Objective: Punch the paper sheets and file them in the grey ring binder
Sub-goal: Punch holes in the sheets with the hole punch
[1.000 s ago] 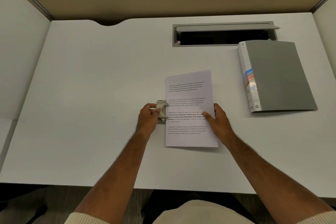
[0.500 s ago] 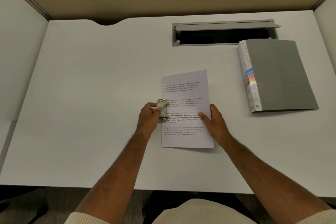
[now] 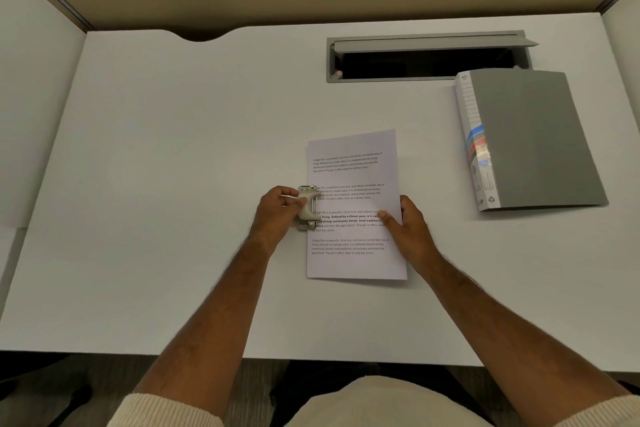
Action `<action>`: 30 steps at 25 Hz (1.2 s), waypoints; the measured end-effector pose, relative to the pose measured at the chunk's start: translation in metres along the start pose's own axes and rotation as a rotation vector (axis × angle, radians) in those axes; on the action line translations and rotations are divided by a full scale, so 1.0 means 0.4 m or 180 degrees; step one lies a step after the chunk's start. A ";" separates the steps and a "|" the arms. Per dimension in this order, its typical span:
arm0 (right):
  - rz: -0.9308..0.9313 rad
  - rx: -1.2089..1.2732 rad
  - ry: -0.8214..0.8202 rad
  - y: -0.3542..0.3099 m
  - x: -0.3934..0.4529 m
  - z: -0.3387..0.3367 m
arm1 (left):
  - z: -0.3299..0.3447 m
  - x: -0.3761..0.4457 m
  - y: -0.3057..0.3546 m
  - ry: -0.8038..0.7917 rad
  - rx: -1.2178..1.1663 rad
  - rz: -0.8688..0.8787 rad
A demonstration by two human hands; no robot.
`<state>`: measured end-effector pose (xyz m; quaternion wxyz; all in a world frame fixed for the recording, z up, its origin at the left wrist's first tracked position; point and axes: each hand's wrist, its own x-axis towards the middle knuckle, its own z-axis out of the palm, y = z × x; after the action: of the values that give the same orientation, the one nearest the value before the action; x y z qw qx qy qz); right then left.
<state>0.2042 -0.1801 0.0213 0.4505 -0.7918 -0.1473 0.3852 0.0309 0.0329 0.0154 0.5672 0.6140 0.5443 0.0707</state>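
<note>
White printed paper sheets [image 3: 353, 180] lie flat in the middle of the white desk [image 3: 173, 184]. Their left edge sits inside a small beige and metal hole punch [image 3: 308, 207]. My left hand [image 3: 277, 213] grips the punch from its left side, thumb on its top. My right hand [image 3: 407, 227] holds the right edge of the sheets, thumb pressed on top of the paper. The grey ring binder [image 3: 533, 139] lies closed at the right, apart from both hands, its labelled spine facing left.
A grey cable tray slot [image 3: 426, 55] with its lid raised is set into the desk behind the paper and touches the binder's far corner. White partition panels [image 3: 34, 97] stand at both sides. The desk's front edge runs below my forearms.
My right hand has pushed the sheets to the left, so their left edge now sits further inside the punch. My left hand stays on the punch.
</note>
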 end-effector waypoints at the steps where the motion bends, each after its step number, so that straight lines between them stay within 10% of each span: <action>1: 0.0008 0.0023 -0.0003 0.001 0.000 0.000 | -0.003 0.004 0.004 -0.0007 0.0054 0.0028; 18: 0.0124 0.0205 -0.0008 0.006 0.012 0.002 | 0.130 0.096 0.053 0.1420 0.1761 0.0843; 30: 0.0162 0.0156 -0.0031 0.022 0.029 0.002 | 0.125 0.119 0.023 0.1372 0.2196 0.1174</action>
<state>0.2102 -0.1778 0.0082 0.4592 -0.7821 -0.1198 0.4039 0.0904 0.0398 -0.0201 0.1807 0.8253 0.5233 0.1113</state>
